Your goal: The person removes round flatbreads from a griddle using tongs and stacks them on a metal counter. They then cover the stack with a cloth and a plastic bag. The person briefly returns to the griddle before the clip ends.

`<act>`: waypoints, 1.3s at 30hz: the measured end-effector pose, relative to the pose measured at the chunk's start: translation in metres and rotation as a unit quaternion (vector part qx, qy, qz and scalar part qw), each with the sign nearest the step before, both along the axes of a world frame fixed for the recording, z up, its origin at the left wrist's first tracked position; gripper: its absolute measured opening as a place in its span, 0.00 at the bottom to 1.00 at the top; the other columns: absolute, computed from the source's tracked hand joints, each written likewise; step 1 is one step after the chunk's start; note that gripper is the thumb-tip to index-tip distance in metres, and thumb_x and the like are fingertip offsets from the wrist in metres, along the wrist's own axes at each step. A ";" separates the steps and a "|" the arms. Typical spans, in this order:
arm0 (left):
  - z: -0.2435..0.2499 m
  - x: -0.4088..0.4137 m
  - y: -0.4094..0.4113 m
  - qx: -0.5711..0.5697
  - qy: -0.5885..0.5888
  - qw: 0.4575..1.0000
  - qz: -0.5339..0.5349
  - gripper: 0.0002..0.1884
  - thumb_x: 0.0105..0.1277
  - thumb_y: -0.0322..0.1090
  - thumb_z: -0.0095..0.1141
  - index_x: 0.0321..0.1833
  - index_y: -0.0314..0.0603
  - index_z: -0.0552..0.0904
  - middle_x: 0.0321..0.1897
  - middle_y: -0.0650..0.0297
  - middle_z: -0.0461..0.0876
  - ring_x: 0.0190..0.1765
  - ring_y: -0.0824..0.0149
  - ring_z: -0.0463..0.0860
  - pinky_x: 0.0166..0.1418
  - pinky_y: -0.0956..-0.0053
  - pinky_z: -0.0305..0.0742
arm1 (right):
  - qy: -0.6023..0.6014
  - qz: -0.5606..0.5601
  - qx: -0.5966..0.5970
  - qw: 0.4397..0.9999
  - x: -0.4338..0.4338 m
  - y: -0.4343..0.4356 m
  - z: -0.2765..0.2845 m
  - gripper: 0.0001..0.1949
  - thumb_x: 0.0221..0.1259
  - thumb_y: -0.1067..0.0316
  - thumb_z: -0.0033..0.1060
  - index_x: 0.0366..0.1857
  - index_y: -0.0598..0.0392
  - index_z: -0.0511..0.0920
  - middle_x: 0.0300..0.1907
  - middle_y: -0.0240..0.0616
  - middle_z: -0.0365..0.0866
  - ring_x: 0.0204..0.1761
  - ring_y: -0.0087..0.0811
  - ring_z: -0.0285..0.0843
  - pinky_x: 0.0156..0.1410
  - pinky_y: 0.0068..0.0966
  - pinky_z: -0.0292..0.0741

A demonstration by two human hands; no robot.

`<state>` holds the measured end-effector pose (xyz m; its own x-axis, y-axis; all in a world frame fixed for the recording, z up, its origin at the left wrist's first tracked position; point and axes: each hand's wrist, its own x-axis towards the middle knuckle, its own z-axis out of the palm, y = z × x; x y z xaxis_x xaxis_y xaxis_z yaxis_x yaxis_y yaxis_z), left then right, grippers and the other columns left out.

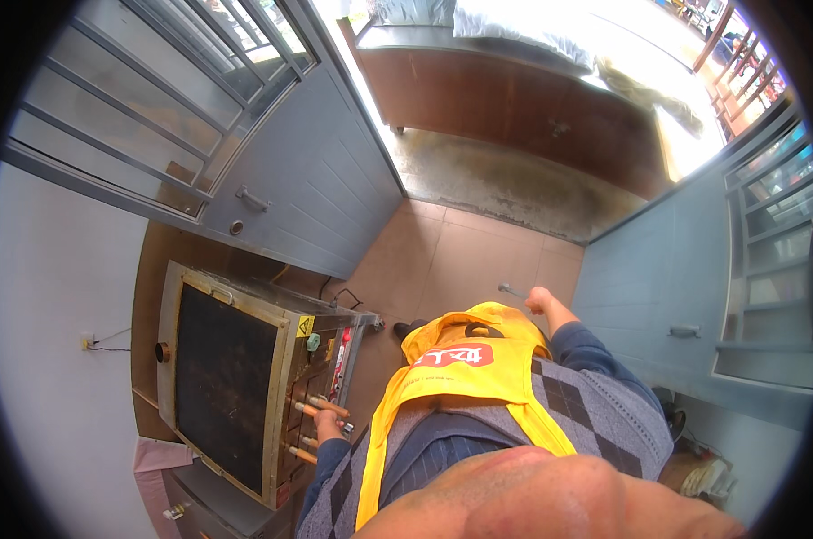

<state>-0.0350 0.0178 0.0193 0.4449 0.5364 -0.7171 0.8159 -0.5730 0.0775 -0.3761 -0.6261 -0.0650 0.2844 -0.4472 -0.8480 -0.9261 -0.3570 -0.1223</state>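
My left hand [327, 426] is at the front of a metal oven or grill cabinet [281, 411], closed around one of its wooden handles [306, 409]; more wooden handles [302, 455] jut out just beside it. The cabinet has a dark flat top plate [224, 387] in a worn metal frame, with a green knob [313, 342] near a yellow warning sticker. On the other side of my body, my right hand [540, 300] is closed on a thin tool with a metal end [513, 290], held over the tiled floor. A yellow apron [474, 350] covers my front.
A grey metal door [298, 182] with barred glass stands beyond the cabinet, another door [649, 296] to the right. Past the threshold is a brown table or counter [514, 101] with pale cloths on top. Cords lie behind the cabinet; a pink cloth [163, 458] hangs at lower left.
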 end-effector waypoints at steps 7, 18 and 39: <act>0.003 -0.003 0.002 -0.002 -0.019 1.000 -0.006 0.09 0.77 0.31 0.44 0.45 0.41 0.79 0.22 0.63 0.73 0.18 0.68 0.69 0.20 0.70 0.68 | -0.013 -0.026 0.004 1.000 0.001 0.002 0.005 0.14 0.60 0.64 0.56 0.26 0.58 0.90 0.29 0.41 0.92 0.27 0.35 0.90 0.37 0.31 0.87; 0.002 -0.003 0.000 0.000 -0.035 0.999 -0.001 0.10 0.76 0.31 0.43 0.47 0.41 0.80 0.24 0.63 0.75 0.17 0.69 0.68 0.18 0.72 0.66 | -0.013 -0.016 0.014 1.000 0.001 0.000 -0.001 0.14 0.61 0.64 0.55 0.28 0.59 0.90 0.29 0.41 0.92 0.27 0.35 0.89 0.37 0.30 0.86; 0.005 -0.003 -0.003 -0.010 -0.058 0.998 0.026 0.11 0.75 0.29 0.41 0.49 0.37 0.79 0.26 0.60 0.77 0.20 0.67 0.72 0.21 0.71 0.69 | -0.014 -0.007 0.007 1.000 0.001 0.001 0.000 0.14 0.60 0.63 0.55 0.27 0.58 0.90 0.29 0.40 0.92 0.27 0.35 0.90 0.37 0.30 0.86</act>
<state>-0.0384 0.0149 0.0238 0.4969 0.5471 -0.6736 0.8295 -0.5276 0.1833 -0.3751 -0.6254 -0.0649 0.3018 -0.4398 -0.8459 -0.9274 -0.3412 -0.1535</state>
